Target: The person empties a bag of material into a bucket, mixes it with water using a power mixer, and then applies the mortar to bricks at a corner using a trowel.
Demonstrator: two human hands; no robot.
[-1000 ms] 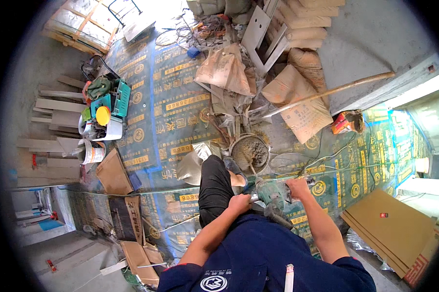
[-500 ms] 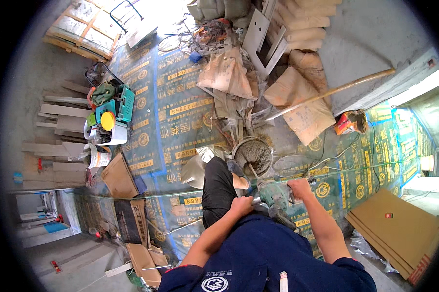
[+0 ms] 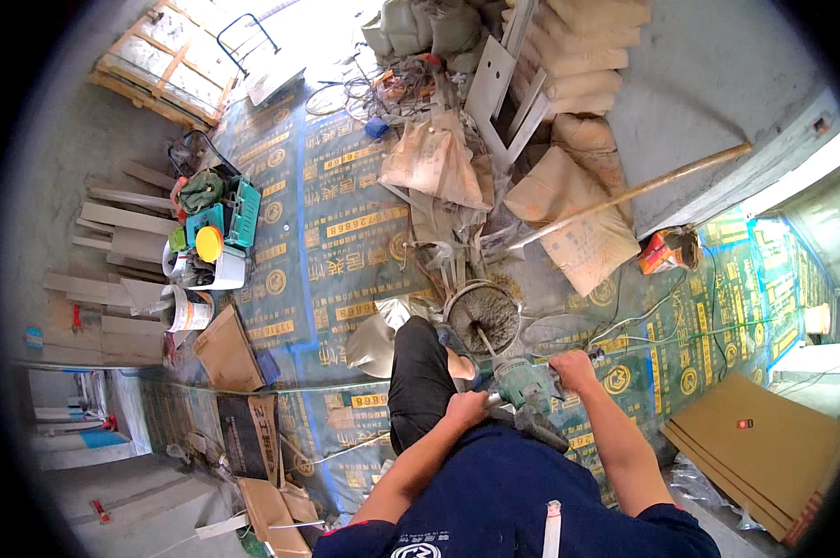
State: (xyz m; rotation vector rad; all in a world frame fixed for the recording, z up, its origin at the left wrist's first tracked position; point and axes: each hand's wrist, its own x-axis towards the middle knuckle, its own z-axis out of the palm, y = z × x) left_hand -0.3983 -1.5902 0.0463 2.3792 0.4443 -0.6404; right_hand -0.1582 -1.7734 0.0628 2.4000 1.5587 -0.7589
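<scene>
A green power mixer is held in front of my body, its shaft running down into a round bucket of grey mortar. My left hand is closed round the mixer's handle on one side. On the other side my right hand grips the rear handle. The stirring end of the shaft is hidden in the mortar. My foot and lower leg rest against the bucket's near left side.
Paper sacks lie beyond the bucket, with a long wooden pole across them. Cables trail over the printed floor sheeting at right. Cardboard sheets lie at lower right; tool-filled tubs stand at left.
The mixer's shaft has shifted slightly within the bucket and the mixer body has tilted a little. Both hands keep their grip. The whole view has moved slightly.
</scene>
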